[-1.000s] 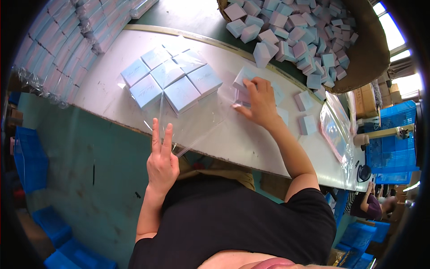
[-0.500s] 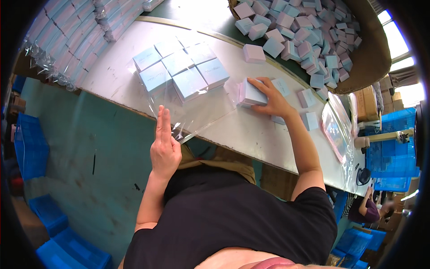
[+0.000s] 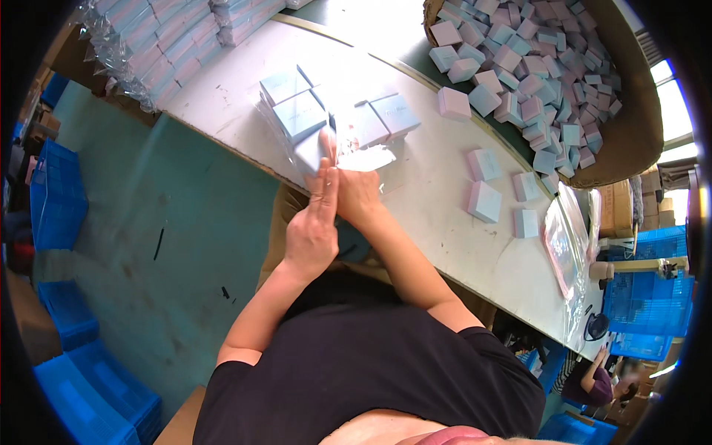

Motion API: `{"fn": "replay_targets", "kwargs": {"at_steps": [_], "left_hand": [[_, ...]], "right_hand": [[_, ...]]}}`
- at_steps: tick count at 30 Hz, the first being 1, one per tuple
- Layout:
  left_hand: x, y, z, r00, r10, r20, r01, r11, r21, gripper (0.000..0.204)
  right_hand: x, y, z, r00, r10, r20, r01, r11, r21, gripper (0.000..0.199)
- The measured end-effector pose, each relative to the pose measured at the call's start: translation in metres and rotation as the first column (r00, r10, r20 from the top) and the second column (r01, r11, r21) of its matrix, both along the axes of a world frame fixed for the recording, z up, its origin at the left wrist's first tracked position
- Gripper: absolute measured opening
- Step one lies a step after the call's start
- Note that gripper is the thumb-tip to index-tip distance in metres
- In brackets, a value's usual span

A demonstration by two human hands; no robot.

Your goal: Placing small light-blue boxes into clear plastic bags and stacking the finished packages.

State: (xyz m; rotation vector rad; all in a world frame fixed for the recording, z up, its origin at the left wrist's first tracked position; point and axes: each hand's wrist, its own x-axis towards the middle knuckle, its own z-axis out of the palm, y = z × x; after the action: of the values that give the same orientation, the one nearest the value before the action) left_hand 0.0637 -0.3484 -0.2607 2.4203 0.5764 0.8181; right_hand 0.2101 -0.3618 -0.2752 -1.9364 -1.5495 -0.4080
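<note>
Clear plastic film, like a bag, covers a group of pale blue and pink small boxes [image 3: 300, 115] near the table's front edge. The group is parted, with a gap between its left and right boxes. My left hand [image 3: 315, 233] is at the near end of the film, two fingers stretched straight and lying against my right hand. My right hand [image 3: 357, 191] reaches across it into the near side of the group. Its fingertips are mostly hidden by glare, film and the left fingers, so I cannot make out what it grips.
Several loose boxes [image 3: 484, 202] stand on the white table [image 3: 437, 230] to the right. A large carton [image 3: 623, 141] full of loose boxes is at the back right. Film-wrapped stacks [image 3: 159, 44] stand back left. Flat plastic bags [image 3: 564, 245] lie farther right. Blue crates [image 3: 55, 196] stand on the floor.
My right hand has moved left from the loose boxes to the film-covered group, and the box stack it held is gone from there. The group has parted. My left hand has shifted right.
</note>
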Motion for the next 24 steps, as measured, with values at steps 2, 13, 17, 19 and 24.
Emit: {"fn": "replay_targets", "kwargs": {"at_steps": [2, 13, 17, 19, 24], "left_hand": [[0.003, 0.003, -0.006, 0.998, -0.03, -0.046, 0.028, 0.998, -0.05, 0.092], [-0.029, 0.036, -0.003, 0.989, 0.15, 0.013, -0.15, 0.988, 0.029, 0.1], [-0.04, 0.036, -0.005, 0.957, 0.276, 0.091, -0.257, 0.95, -0.176, 0.081], [-0.043, 0.041, -0.011, 0.908, 0.42, 0.001, -0.416, 0.899, -0.134, 0.043], [-0.049, 0.054, -0.017, 0.887, 0.455, -0.08, -0.446, 0.801, -0.399, 0.041]], "right_hand": [[0.002, 0.012, -0.001, 0.996, -0.019, -0.091, 0.004, 0.986, -0.166, 0.08], [0.009, 0.023, 0.035, 0.974, 0.043, -0.225, -0.13, 0.913, -0.387, 0.075], [0.05, -0.026, -0.008, 0.967, 0.189, -0.171, -0.168, 0.977, 0.132, 0.044], [0.06, -0.042, -0.014, 0.94, 0.219, -0.261, -0.195, 0.974, 0.116, 0.039], [0.07, -0.036, -0.006, 0.776, 0.011, -0.63, -0.114, 0.986, -0.123, 0.041]]}}
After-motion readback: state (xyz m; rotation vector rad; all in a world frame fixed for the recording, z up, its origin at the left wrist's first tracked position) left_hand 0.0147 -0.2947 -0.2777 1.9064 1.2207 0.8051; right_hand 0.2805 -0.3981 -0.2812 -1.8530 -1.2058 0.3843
